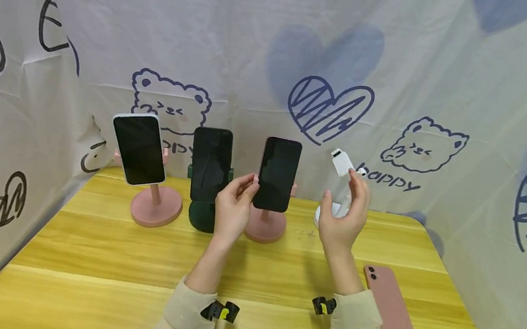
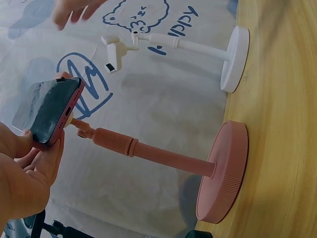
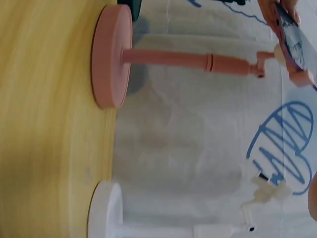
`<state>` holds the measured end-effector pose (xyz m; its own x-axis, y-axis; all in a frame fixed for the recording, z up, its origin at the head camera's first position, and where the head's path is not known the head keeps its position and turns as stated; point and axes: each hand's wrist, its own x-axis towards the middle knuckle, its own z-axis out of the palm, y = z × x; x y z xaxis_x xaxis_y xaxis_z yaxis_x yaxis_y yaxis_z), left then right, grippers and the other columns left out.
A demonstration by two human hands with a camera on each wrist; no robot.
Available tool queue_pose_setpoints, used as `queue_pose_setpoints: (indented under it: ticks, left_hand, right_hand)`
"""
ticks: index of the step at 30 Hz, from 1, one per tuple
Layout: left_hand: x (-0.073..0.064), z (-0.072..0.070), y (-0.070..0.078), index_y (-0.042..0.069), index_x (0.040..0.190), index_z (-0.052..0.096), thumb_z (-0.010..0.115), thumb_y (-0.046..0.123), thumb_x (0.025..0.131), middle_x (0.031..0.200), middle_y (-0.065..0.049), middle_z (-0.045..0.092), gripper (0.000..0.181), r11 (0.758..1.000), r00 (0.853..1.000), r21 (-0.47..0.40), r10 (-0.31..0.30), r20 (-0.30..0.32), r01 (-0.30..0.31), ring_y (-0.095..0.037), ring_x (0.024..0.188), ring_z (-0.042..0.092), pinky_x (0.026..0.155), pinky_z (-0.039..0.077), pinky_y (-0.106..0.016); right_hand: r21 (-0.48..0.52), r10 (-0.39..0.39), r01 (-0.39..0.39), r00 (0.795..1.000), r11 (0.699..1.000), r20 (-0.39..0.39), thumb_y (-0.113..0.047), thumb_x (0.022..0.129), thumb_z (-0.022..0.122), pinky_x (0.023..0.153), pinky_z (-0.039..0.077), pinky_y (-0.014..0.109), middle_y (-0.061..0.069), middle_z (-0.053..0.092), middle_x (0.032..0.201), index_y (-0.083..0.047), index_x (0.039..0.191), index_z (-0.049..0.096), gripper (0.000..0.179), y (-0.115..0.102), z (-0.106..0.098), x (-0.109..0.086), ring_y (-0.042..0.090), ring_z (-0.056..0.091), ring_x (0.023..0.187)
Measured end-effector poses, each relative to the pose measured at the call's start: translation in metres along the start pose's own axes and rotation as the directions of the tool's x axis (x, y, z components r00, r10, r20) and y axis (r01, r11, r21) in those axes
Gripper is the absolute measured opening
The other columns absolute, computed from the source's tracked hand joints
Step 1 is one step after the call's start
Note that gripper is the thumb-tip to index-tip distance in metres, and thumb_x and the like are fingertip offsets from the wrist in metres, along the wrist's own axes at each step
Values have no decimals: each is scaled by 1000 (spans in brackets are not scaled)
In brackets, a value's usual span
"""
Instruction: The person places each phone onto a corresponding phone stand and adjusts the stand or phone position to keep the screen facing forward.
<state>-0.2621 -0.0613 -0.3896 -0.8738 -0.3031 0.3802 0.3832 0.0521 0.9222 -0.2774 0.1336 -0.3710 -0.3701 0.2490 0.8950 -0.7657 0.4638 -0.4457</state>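
Observation:
My left hand (image 1: 233, 209) pinches the left edge of a black-screened phone (image 1: 279, 174), thumb in front and fingers behind. That phone (image 2: 62, 106) sits in the holder of a pink phone stand (image 2: 173, 158), whose round base rests on the table. My right hand (image 1: 346, 216) is raised with thumb and fingers apart, holding nothing. It is nearest to a white phone stand (image 2: 203, 49), whose small holder (image 1: 342, 163) bears no phone. In the left wrist view a gap shows between the right fingers and that holder. Only a bit of the right hand (image 3: 312, 197) shows in the right wrist view.
To the left, a dark phone (image 1: 210, 161) stands on a green stand (image 1: 200, 217), and a white-edged phone (image 1: 140, 149) on another pink stand (image 1: 155, 209). A pink phone (image 1: 389, 301) lies face down on the wooden table (image 1: 101, 281) at right. Printed cloth (image 1: 251, 50) hangs behind.

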Motion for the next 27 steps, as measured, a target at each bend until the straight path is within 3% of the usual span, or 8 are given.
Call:
queue_pose_setpoints:
  ticks: [2, 5, 9, 13, 16, 24, 27]
  left_hand:
    - [1, 0, 0, -2, 128, 71, 67, 9, 102, 122, -17, 73, 29, 1000, 1000, -2, -1, 0, 1, -28, 113, 70, 96, 57, -28]
    - [1, -1, 0, -2, 128, 71, 68, 10, 101, 122, -17, 73, 29, 1000, 1000, -5, 0, -1, 0, -28, 113, 70, 99, 57, -32]
    - [1, -1, 0, -2, 127, 71, 68, 10, 101, 121, -17, 73, 29, 1000, 1000, -3, 5, -5, -5, -28, 112, 70, 97, 57, -29]
    - [1, 0, -1, -3, 126, 71, 68, 9, 101, 119, -18, 74, 28, 1000, 1000, -1, 9, -11, -9, -29, 110, 71, 94, 58, -26]
    - [1, 1, -1, -3, 126, 72, 69, 9, 100, 119, -17, 74, 28, 1000, 1000, -6, 4, -12, -4, -28, 110, 71, 94, 58, -27]
    - [0, 0, 2, -1, 126, 72, 69, 10, 100, 120, -16, 74, 28, 1000, 1000, -5, -13, -6, 13, -27, 111, 71, 97, 58, -32]
    - [0, 0, 2, -1, 126, 72, 69, 10, 100, 120, -16, 74, 28, 1000, 1000, -5, -13, -6, 13, -27, 111, 71, 98, 58, -33]
  right_hand:
    - [-27, 17, -18, 999, 999, -52, 11, 84, 67, 122, 36, 44, 36, 49, 139, 20, 135, 47, 55, -2, -3, 2, 43, 47, 134]
    - [-57, 73, -79, 993, 995, -94, 9, 82, 70, 124, 30, 44, 31, 44, 147, 15, 142, 43, 66, 19, -8, -1, 37, 41, 141]
    - [-75, 228, -234, 970, 969, -81, 6, 84, 74, 125, 27, 38, 18, 42, 152, 5, 151, 40, 75, 50, -15, -4, 25, 37, 146]
    - [-102, 408, -409, 913, 907, -34, 1, 86, 75, 124, 30, 39, 15, 44, 151, 0, 152, 39, 75, 71, -20, -2, 23, 38, 145]
    - [-161, 494, -486, 869, 859, 11, -1, 86, 73, 122, 33, 43, 19, 45, 150, 2, 152, 39, 75, 84, -21, 3, 28, 40, 143]
    - [-303, 615, -565, 782, 768, 101, -2, 85, 68, 116, 39, 47, 26, 47, 144, 8, 149, 39, 71, 113, -19, 15, 41, 50, 131]
    - [-340, 639, -572, 759, 746, 125, -4, 88, 67, 112, 44, 49, 27, 48, 139, 9, 143, 43, 62, 117, -19, 17, 42, 54, 126]
